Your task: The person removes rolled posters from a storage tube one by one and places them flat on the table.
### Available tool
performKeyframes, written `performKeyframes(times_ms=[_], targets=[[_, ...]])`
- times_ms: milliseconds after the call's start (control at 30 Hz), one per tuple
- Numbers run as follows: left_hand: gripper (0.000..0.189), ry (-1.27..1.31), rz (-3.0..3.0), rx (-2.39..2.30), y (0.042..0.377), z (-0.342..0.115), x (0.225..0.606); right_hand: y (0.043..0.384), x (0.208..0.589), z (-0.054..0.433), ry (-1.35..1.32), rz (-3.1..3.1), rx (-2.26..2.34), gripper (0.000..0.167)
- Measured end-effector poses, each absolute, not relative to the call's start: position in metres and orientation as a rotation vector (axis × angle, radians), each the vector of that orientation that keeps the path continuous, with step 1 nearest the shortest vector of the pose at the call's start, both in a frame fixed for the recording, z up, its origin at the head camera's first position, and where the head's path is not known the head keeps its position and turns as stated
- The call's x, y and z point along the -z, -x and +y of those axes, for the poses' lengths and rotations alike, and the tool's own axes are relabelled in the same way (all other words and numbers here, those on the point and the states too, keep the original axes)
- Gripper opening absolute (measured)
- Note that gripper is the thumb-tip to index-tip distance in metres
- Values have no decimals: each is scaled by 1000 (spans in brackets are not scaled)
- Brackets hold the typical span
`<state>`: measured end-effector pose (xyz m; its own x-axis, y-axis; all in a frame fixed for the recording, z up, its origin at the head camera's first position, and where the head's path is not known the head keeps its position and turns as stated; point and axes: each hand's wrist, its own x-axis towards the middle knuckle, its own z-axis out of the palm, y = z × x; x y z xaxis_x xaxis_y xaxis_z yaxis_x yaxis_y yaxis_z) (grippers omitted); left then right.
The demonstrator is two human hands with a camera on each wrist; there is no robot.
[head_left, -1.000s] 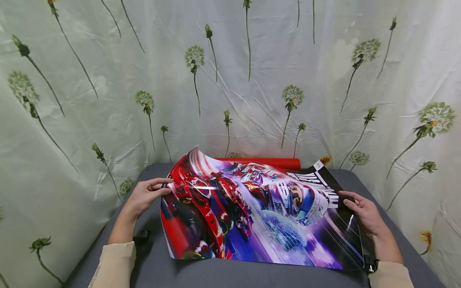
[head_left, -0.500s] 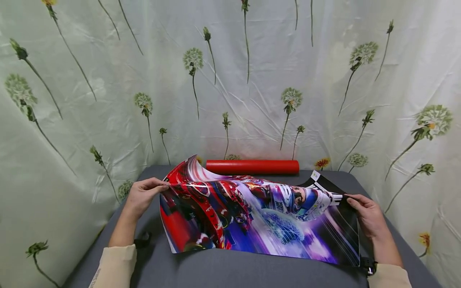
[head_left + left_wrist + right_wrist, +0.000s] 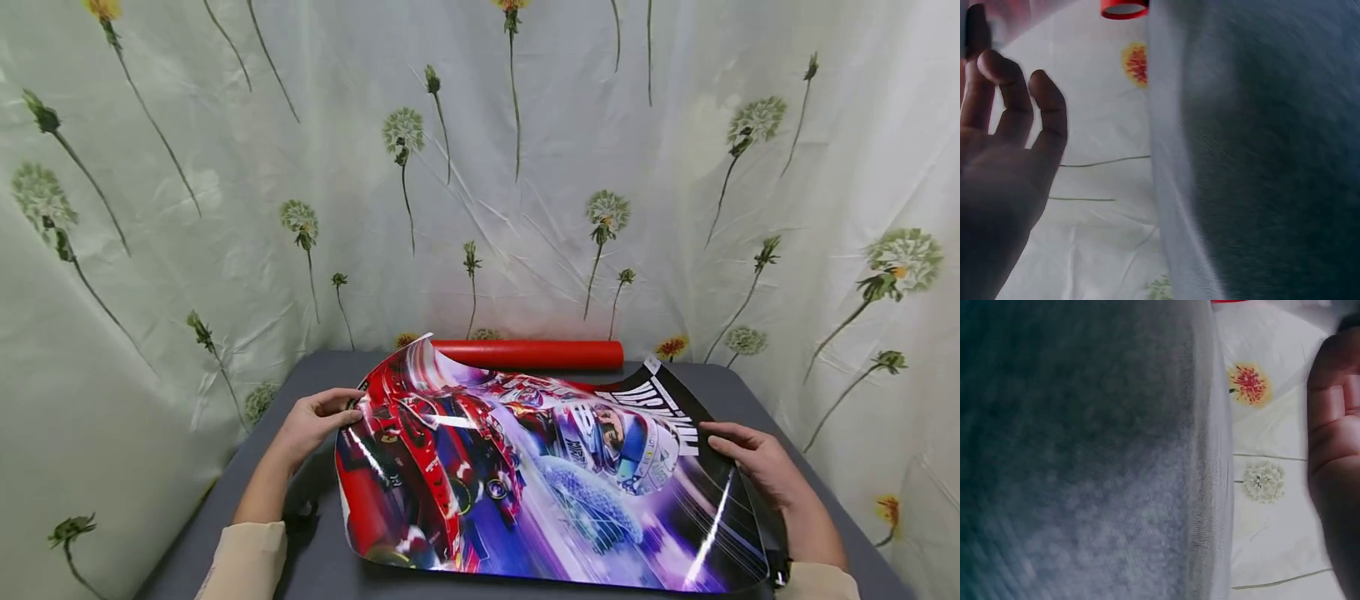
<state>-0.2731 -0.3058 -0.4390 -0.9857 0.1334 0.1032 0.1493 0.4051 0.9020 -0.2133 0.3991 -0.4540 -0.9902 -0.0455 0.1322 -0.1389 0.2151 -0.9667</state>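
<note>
A glossy poster (image 3: 525,475) with red racing cars and a helmeted figure is spread between both hands in the head view. My left hand (image 3: 318,425) pinches its left edge between thumb and fingers. At the opposite edge, my right hand (image 3: 761,458) pinches the black side beside the white lettering. The sheet bows, with its far corners curling up. In the left wrist view the left hand (image 3: 1010,125) has its lower fingers bent, and the pinch lies at the frame's corner. Only part of the right hand (image 3: 1338,425) shows in the right wrist view.
Behind the poster a red tube (image 3: 536,354) lies across the far side of the grey cloth-covered table (image 3: 330,371). A pale curtain (image 3: 480,167) printed with dandelions hangs close around the table's back and sides.
The poster dipped and folded across its middle half a second ago, and now lies flatter with the lettering showing again. Both hands keep their hold and sit slightly lower in view.
</note>
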Motion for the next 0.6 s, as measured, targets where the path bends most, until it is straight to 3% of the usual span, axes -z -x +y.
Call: performKeyframes(times_ms=[167,600], targets=[[45,342,-2752,1620,277,-308,448,215,461,405,-160,-2717,-1597,31],[37,317,-2988,1361,285,-311,464,220,470,413,-317,-2840,-1838,33]])
